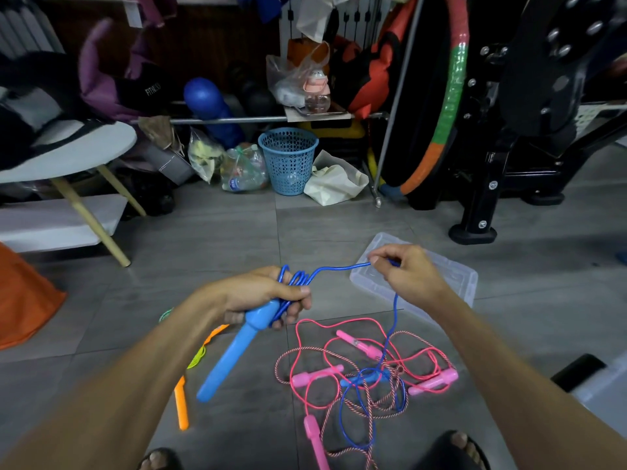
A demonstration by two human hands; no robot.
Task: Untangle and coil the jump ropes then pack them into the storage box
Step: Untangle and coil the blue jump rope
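My left hand (268, 296) grips several coils of a blue jump rope (342, 269) together with its light blue handle (237, 351), which points down and left. My right hand (407, 269) pinches the same blue cord to the right; from there the cord drops to the floor. Its other blue handle (364, 379) lies in a tangle with pink jump ropes (339, 323), pink handles (359, 346) and a red-and-white braided rope (390, 395). A clear plastic storage box (451, 276) lies on the floor behind my right hand. An orange-handled rope (181, 405) with a green-yellow cord lies under my left forearm.
Grey tiled floor. A blue mesh bin (288, 157), bags and bottles stand against the back rack. A white low table (68, 154) is at left, black exercise equipment (509, 147) and a hoop at right. My sandalled feet are at the bottom edge.
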